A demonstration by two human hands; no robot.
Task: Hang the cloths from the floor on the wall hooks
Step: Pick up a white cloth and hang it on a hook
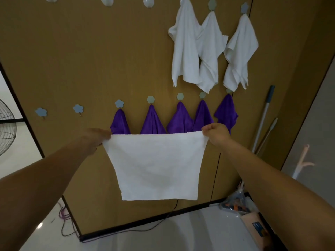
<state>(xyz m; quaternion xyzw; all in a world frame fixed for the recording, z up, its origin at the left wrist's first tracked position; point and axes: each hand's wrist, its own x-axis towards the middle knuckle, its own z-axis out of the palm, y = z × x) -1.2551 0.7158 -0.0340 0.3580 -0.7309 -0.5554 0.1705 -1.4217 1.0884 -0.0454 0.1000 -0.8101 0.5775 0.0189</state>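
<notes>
A white cloth (155, 165) is held spread before the wall, its top corners pinched by the left hand (96, 140) and right hand (216, 135). Soft, light and limp, it is best gathered at one corner for an empty hook (78, 108).

1. An indoor room, seemingly a household utility corner: brown wood-grain wall panels (90, 60) carry rows of stick-on hooks (78, 108).
2. White cloths (184, 48) and purple cloths (153, 122) hang there.
3. Glossy white floor (181, 236), a fan (6, 127), leaning long handles (262, 120), loose cables (126, 230).
</notes>
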